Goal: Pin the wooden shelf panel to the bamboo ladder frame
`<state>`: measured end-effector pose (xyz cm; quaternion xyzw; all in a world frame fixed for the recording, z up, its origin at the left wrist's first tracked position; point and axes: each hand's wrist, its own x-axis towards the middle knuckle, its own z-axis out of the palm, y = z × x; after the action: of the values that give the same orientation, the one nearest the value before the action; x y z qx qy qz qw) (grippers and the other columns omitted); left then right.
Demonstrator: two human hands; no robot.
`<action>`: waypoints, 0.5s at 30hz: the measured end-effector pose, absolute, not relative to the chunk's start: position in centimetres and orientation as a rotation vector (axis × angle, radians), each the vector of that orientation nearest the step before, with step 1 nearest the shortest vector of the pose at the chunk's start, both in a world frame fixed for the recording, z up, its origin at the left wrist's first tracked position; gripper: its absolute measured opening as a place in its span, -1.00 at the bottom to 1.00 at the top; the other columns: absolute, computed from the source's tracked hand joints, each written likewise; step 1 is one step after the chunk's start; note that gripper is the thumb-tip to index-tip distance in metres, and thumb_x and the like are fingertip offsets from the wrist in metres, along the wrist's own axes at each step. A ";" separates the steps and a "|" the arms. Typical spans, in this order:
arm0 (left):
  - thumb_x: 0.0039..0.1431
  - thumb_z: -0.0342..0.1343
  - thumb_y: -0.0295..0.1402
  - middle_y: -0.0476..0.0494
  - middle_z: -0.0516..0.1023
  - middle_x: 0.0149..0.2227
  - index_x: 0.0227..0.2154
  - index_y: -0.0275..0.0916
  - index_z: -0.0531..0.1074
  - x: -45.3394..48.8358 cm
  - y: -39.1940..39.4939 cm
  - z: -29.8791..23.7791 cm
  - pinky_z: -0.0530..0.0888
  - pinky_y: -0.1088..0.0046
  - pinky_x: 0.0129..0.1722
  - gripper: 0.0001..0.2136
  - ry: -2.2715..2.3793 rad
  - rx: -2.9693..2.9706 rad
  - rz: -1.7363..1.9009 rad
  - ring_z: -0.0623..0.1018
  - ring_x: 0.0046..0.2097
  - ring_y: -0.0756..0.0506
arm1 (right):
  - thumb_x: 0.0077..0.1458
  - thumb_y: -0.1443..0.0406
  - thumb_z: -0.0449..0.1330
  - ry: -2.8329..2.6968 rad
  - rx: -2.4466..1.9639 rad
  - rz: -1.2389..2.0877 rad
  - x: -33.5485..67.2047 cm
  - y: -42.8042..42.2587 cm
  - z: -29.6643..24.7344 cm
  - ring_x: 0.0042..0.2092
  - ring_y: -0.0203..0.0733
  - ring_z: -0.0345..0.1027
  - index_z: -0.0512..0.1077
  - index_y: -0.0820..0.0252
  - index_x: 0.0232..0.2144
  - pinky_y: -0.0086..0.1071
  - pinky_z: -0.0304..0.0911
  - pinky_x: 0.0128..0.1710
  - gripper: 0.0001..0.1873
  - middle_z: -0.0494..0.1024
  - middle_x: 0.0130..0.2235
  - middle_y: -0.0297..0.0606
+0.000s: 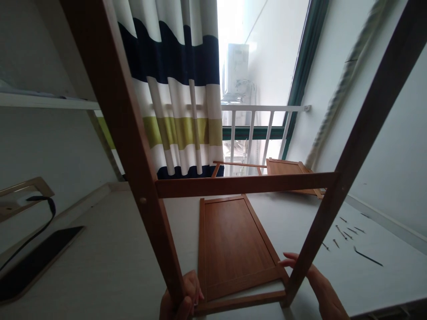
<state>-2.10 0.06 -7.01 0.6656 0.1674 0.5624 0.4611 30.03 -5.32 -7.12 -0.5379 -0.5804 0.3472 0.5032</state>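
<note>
A brown wooden frame (243,184) with two long legs and crossbars stands tilted up from the floor in front of me. My left hand (182,300) is wrapped round the foot of its left leg (133,146). Behind the foot of the right leg (350,151), my right hand (316,278) has its fingers stretched toward the corner of a flat wooden panel (233,242). That panel lies on the pale floor inside the frame's opening.
Another wooden panel and a thin rail (287,171) lie by the window railing (260,109). Several dark screws (345,231) and a thin tool (367,257) are scattered on the floor at right. A striped curtain (176,89) hangs behind; a dark flat board (36,262) lies at left.
</note>
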 end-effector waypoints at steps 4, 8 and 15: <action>0.24 -0.16 -0.17 -0.03 0.19 -0.58 -0.56 -0.24 0.22 -1.2 -0.4 -6.5 0.34 0.51 -0.42 -0.67 0.387 1.674 1.411 0.30 -0.45 0.00 | 0.05 -0.02 0.06 -1.059 -1.088 0.785 26.5 -6.2 -8.0 -0.40 -0.19 0.32 0.40 0.18 -0.31 -0.39 0.29 -0.41 -0.60 0.43 -0.47 -0.22; 0.23 -0.16 -0.14 -0.07 0.30 -0.54 -0.43 -0.20 0.31 -1.0 -0.1 -4.8 0.38 0.48 -0.41 -0.71 0.282 1.850 1.307 0.37 -0.42 -0.03 | 0.02 0.04 0.17 -0.765 -1.092 0.643 24.9 -5.7 -6.5 -0.60 -0.37 0.10 0.25 0.23 -0.59 -0.53 0.09 -0.64 -0.60 0.18 -0.68 -0.39; 0.23 -0.11 -0.34 -0.31 0.28 0.10 0.19 -0.25 0.00 -3.3 4.0 -5.5 0.20 0.18 0.13 -0.53 0.435 2.909 0.552 0.23 0.16 -0.24 | -0.12 -0.07 0.22 -0.602 -1.393 0.346 29.3 -6.6 -0.4 -0.61 -0.39 0.07 0.26 0.23 -0.60 -0.56 0.11 -0.68 -0.52 0.18 -0.67 -0.40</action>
<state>-3.31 3.99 -5.51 0.9693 0.1450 0.1839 0.0741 29.32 -6.62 -0.43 -0.6285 -0.2715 0.1562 0.7120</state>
